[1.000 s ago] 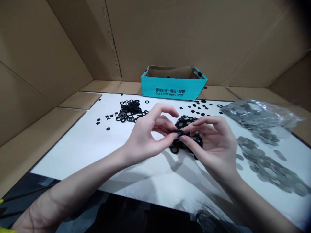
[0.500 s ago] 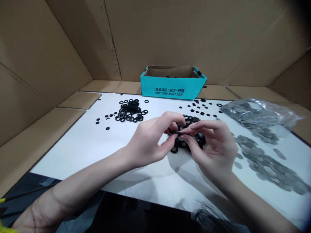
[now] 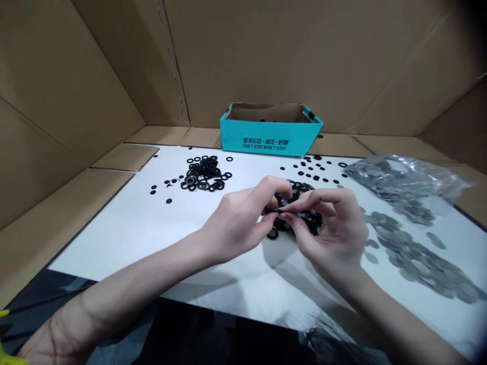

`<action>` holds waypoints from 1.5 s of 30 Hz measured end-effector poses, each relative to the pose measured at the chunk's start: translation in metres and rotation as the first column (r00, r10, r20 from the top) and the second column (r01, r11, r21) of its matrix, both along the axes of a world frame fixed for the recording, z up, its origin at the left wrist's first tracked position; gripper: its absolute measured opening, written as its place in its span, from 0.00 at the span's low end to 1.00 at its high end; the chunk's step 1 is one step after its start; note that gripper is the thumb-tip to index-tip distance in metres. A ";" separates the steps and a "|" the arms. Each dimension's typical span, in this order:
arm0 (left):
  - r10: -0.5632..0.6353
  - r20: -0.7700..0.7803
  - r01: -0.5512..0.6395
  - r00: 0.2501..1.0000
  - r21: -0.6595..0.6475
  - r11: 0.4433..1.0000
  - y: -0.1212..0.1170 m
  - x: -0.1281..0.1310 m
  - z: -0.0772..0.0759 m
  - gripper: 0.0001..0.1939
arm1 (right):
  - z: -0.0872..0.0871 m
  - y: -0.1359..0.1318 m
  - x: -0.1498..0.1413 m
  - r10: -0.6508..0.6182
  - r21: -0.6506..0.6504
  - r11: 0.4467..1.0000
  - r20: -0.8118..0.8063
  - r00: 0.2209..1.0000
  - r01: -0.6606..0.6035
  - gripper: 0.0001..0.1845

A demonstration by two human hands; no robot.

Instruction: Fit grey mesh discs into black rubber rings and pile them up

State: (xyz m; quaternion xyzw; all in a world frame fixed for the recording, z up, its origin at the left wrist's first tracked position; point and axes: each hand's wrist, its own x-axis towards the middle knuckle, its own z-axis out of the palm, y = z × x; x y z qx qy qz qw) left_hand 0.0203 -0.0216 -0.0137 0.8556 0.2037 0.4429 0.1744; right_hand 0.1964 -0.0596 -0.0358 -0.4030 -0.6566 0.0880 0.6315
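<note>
Between the fingertips of both hands is a black ring [image 3: 273,210], seen nearly edge-on. My left hand [image 3: 243,215] pinches its left side between thumb and fingers. The thumb and forefinger of my right hand [image 3: 335,223] close on its right side; whether they also hold a small disc there is hidden. Just behind and below my fingers lies a pile of black rings with grey discs in their centres [image 3: 312,223], partly covered by my hands. One such ring [image 3: 272,233] rests at the pile's front left edge.
A heap of black rings [image 3: 205,172] lies left, with small black discs [image 3: 169,201] around it. More black discs [image 3: 309,169] are scattered behind the pile. Grey discs [image 3: 422,258] spread at right beside a clear plastic bag [image 3: 411,175]. A turquoise box [image 3: 270,137] stands at the back.
My left hand has shifted slightly right and its forefinger has curled in toward the ring. The ring has tilted from a visible face to nearly edge-on. Both hands keep their pinch.
</note>
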 end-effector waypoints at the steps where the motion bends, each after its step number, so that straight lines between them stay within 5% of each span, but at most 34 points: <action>1: -0.006 0.008 0.006 1.000 -0.018 1.000 0.001 0.000 0.000 0.18 | 0.001 0.000 0.000 -0.007 -0.039 0.999 -0.019 1.000 0.007 0.17; 4: -0.079 0.091 0.086 0.993 -0.083 0.993 0.005 -0.002 0.000 0.22 | 0.007 0.000 0.001 0.004 -0.251 0.967 -0.160 0.987 -0.044 0.18; 7: -0.149 0.149 0.168 0.977 -0.121 0.978 0.010 -0.004 0.002 0.25 | 0.012 0.003 0.004 0.089 -0.420 0.870 -0.383 0.919 -0.260 0.22; 13: -0.194 0.205 0.219 0.959 -0.108 0.970 0.012 -0.005 0.003 0.24 | 0.019 0.006 0.009 0.181 -0.542 0.623 -0.602 0.778 -0.565 0.30; 17: -0.191 0.230 0.218 0.954 -0.098 0.971 0.010 -0.004 0.005 0.23 | 0.020 0.006 0.009 0.208 -0.545 0.541 -0.651 0.730 -0.640 0.31; 29: -0.141 0.258 0.174 0.956 -0.111 0.979 0.006 -0.005 0.007 0.26 | 0.021 0.005 0.011 0.206 -0.548 0.496 -0.679 0.704 -0.674 0.27; 45: -0.217 0.129 0.223 0.968 -0.036 0.974 0.008 -0.007 0.008 0.24 | 0.021 0.003 0.010 0.169 -0.594 0.450 -0.677 0.716 -0.667 0.28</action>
